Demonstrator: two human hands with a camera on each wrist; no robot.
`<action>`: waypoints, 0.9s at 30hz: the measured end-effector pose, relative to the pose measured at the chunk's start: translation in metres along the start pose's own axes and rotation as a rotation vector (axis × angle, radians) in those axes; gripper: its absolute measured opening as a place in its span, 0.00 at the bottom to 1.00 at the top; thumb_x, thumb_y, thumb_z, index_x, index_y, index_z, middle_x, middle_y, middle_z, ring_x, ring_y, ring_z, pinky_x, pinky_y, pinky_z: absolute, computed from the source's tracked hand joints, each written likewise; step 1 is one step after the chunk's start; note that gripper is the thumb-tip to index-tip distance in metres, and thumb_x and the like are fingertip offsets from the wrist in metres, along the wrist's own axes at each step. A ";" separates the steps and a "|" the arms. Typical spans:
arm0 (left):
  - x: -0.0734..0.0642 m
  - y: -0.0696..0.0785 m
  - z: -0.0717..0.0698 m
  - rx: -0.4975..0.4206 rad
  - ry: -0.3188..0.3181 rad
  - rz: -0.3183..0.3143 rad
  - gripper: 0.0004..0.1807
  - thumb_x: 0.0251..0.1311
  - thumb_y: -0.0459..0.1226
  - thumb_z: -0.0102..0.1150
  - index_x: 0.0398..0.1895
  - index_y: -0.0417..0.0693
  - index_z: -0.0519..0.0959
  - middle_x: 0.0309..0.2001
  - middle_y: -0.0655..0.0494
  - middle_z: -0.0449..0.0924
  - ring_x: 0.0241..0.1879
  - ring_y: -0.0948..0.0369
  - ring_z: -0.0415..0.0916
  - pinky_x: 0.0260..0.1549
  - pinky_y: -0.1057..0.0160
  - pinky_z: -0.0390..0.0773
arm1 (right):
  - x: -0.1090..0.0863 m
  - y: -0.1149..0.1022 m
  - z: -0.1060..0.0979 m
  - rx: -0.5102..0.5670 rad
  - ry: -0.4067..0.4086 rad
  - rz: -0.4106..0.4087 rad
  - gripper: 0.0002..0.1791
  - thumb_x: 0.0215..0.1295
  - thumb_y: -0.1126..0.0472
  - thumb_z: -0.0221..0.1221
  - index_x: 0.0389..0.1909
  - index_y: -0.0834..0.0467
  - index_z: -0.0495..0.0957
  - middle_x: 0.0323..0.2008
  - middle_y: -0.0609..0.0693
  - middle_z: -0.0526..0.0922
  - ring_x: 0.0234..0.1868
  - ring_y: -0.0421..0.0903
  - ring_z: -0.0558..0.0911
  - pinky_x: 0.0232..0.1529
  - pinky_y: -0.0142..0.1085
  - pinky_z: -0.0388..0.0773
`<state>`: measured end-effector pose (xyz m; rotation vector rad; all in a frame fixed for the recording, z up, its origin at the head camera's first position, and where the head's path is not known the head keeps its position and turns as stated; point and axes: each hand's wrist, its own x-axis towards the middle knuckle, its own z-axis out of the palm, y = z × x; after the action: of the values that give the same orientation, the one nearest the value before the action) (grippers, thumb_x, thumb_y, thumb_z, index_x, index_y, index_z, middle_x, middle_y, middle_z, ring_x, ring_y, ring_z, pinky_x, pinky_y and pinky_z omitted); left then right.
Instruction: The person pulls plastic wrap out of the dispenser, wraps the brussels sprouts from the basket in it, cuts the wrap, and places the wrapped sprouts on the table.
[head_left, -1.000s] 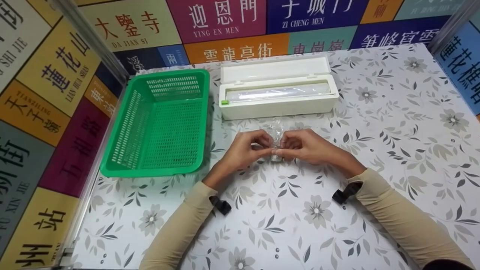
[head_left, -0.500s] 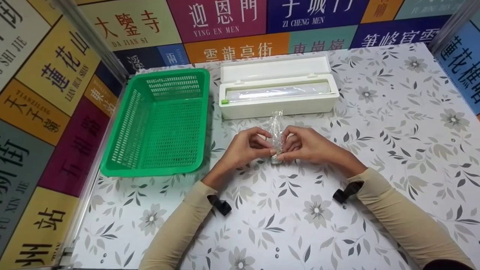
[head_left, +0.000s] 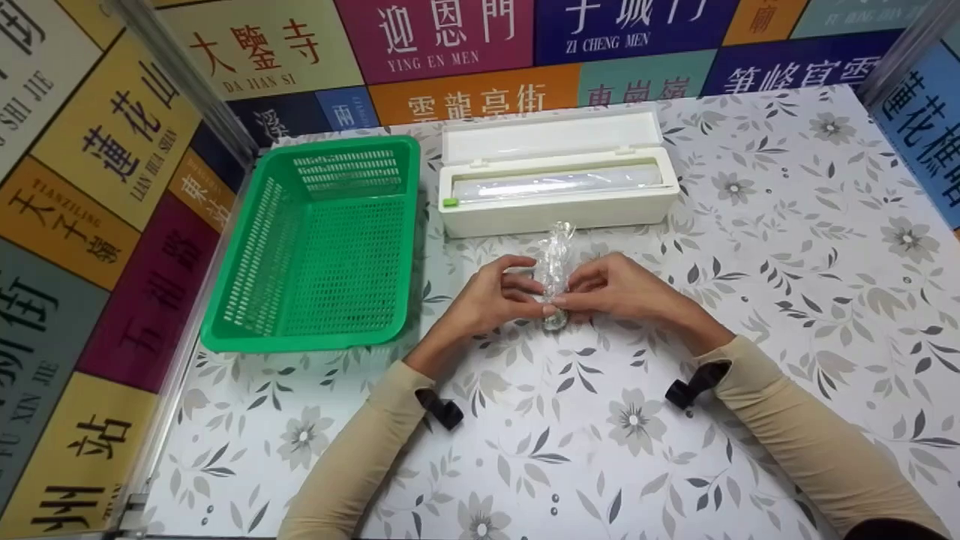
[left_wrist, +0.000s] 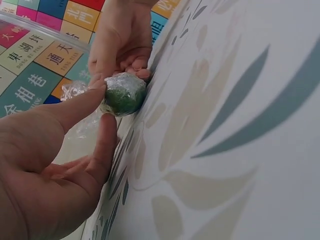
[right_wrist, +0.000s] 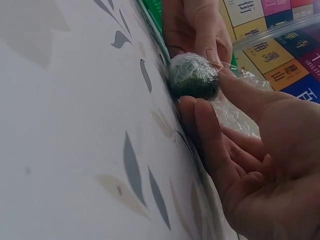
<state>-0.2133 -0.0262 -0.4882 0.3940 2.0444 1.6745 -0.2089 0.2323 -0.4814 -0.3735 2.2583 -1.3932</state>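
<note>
A small, round green thing wrapped in cling film (head_left: 555,322) lies on the table in the middle of the head view. Its exact kind is hidden by the film. From it a crumpled tail of cling film (head_left: 556,255) stretches away toward the white box. My left hand (head_left: 491,298) pinches the neck of the wrapping from the left with thumb and fingers. On the opposite side, my right hand (head_left: 624,291) pinches it too, the thumbs nearly meeting. Both wrist views show the shiny wrapped ball (left_wrist: 125,94) between the fingertips, close against the tabletop.
Behind the hands stands a white cling film box (head_left: 559,214), its lid (head_left: 551,139) raised, with a film roll (head_left: 559,185) inside. A green plastic basket (head_left: 411,247) is at the left. Printed panels (head_left: 442,37) border the flower-patterned table (head_left: 525,465).
The film tail, spread between the hands earlier, is now gathered narrower and sticks out farther toward the box. The wrapped end shows more on the near side. Both hands stay nearly in place.
</note>
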 end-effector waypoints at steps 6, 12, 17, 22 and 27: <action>0.001 0.000 0.002 -0.009 0.018 0.042 0.42 0.57 0.31 0.82 0.74 0.41 0.72 0.52 0.43 0.92 0.51 0.53 0.91 0.52 0.61 0.90 | 0.002 0.000 0.003 -0.021 0.072 -0.079 0.17 0.62 0.46 0.78 0.42 0.54 0.90 0.41 0.52 0.93 0.42 0.48 0.91 0.48 0.33 0.87; 0.002 -0.003 0.004 -0.082 0.047 0.076 0.33 0.58 0.26 0.79 0.68 0.38 0.78 0.54 0.39 0.90 0.53 0.53 0.91 0.55 0.60 0.89 | 0.004 0.002 0.002 0.042 0.074 -0.062 0.20 0.69 0.50 0.74 0.52 0.59 0.88 0.46 0.57 0.92 0.43 0.46 0.92 0.48 0.34 0.89; 0.003 -0.005 0.005 -0.082 0.035 0.133 0.22 0.60 0.24 0.76 0.58 0.33 0.84 0.52 0.37 0.90 0.52 0.52 0.91 0.55 0.59 0.89 | 0.004 0.006 0.002 0.087 0.116 -0.087 0.16 0.70 0.55 0.73 0.53 0.58 0.89 0.46 0.57 0.93 0.41 0.47 0.92 0.45 0.36 0.90; 0.004 -0.005 0.008 -0.118 0.049 0.146 0.18 0.62 0.25 0.74 0.55 0.33 0.85 0.53 0.38 0.90 0.52 0.53 0.91 0.58 0.58 0.88 | 0.005 0.006 0.008 0.073 0.211 -0.147 0.11 0.67 0.56 0.75 0.46 0.55 0.92 0.44 0.53 0.93 0.42 0.45 0.92 0.47 0.33 0.89; 0.004 -0.005 0.013 -0.067 0.125 0.148 0.16 0.66 0.30 0.74 0.55 0.37 0.84 0.52 0.42 0.92 0.52 0.54 0.91 0.54 0.61 0.89 | 0.006 0.004 0.013 0.124 0.230 -0.180 0.15 0.66 0.59 0.76 0.52 0.57 0.89 0.45 0.55 0.94 0.45 0.45 0.93 0.49 0.33 0.89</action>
<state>-0.2097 -0.0142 -0.4954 0.4369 2.0861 1.8937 -0.2076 0.2215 -0.4915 -0.4006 2.3507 -1.7386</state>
